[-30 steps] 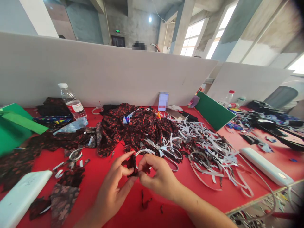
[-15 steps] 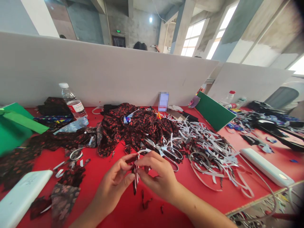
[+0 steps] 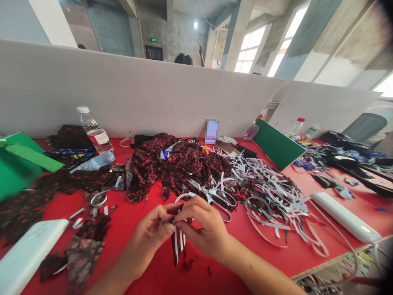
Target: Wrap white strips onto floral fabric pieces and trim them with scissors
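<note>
Both my hands meet over the red table (image 3: 129,221), low in the middle of the view. My left hand (image 3: 150,239) and my right hand (image 3: 204,229) pinch the top of a small dark floral fabric piece with white backing strips (image 3: 178,245). It hangs down between my fingers, its lower end near the table. Just behind my right hand lie white-handled scissors (image 3: 215,196). A heap of dark red-flowered cloth (image 3: 172,164) lies beyond them.
White paper strips (image 3: 270,188) pile up to the right. A water bottle (image 3: 93,131), green boards (image 3: 18,164) and cloth scraps (image 3: 80,254) lie left. White flat devices sit at the lower left (image 3: 27,254) and at the right (image 3: 344,215). A white partition (image 3: 123,94) closes the back.
The bunched scrap between my fingers has been opened out and now hangs longer, showing its white strips. My hands have stayed almost in place. A person behind the partition raised an arm.
</note>
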The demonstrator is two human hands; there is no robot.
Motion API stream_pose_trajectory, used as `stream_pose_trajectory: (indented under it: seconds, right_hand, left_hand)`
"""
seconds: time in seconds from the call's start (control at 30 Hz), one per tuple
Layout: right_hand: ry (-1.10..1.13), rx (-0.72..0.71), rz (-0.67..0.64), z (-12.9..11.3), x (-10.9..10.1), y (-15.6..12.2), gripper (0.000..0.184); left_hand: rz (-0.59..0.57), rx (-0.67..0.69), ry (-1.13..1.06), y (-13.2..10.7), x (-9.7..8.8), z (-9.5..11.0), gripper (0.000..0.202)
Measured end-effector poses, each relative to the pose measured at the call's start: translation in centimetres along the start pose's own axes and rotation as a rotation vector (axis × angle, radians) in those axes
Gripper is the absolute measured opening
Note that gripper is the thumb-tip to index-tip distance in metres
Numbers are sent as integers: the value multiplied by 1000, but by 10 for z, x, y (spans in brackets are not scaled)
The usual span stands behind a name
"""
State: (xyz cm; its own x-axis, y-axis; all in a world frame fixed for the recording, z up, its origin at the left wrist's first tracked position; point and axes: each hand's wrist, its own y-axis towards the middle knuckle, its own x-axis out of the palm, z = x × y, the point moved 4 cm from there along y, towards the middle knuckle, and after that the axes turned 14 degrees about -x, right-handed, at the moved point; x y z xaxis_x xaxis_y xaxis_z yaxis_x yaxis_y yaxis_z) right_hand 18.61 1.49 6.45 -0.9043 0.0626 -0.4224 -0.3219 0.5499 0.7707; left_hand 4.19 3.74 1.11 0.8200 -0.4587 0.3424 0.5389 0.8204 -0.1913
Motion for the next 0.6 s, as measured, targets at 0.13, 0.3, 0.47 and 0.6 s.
stream_pose_trajectory:
  seconds: [0.13,0.3,0.47,0.6]
  right_hand:
    - [11,-40,30,0,0,0,11]
    - [13,-62,35,0,2,-1,10]
    - [18,-40,39,-3,2,0,9]
    - [15,63,44,-2,2,1,6]
  left_hand:
    - [13,-14,0,0,0,0,14]
    - [9,-19,-1,0,0,-2,14]
    - [-6,-23,-17,-2,-2,-5,13]
    - [1,-19,-21,-1,-1,-3,12]
